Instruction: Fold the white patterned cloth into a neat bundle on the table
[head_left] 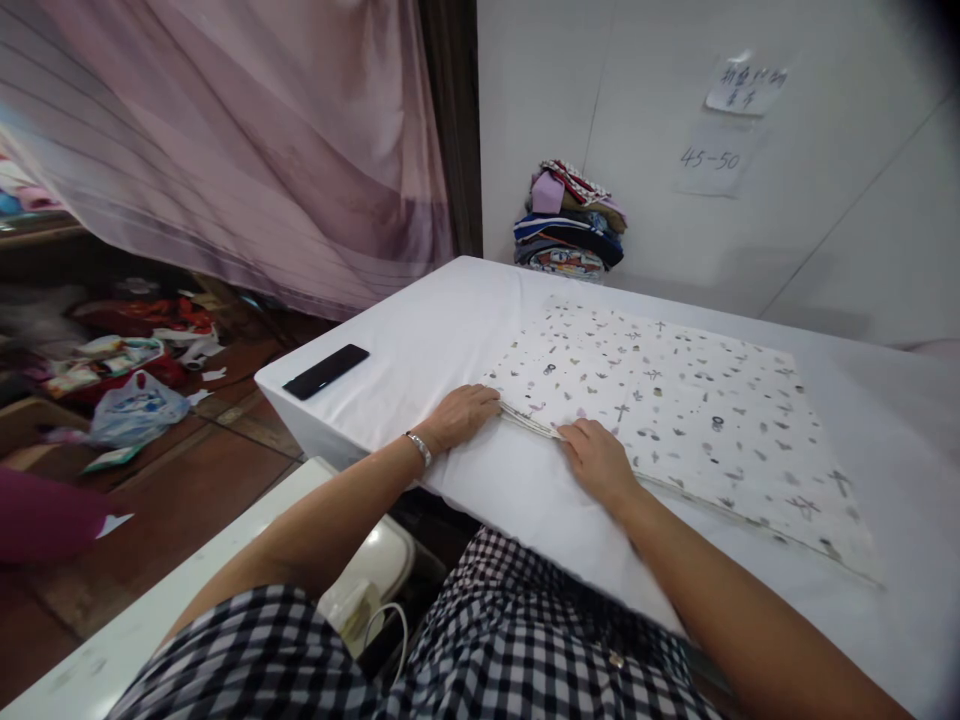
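A folded white cloth [675, 400] printed with small grey, green and pink figures lies flat on the white-covered table [412, 340]. Several layers show along its near edge. At the cloth's near left corner, my left hand [459, 415] is closed on the layered edge, with a silver bracelet on the wrist. A short way to the right, my right hand [600, 462] pinches the same near edge, thumb and fingers together. The fingertips of both hands are partly hidden against the fabric.
A black phone [328, 372] rests near the table's left edge. Folded textiles [570, 225] are stacked at the back against the wall, below two paper notes [711, 158]. A pink curtain [322, 150] hangs at left, above bags and boxes [139, 410] on the floor.
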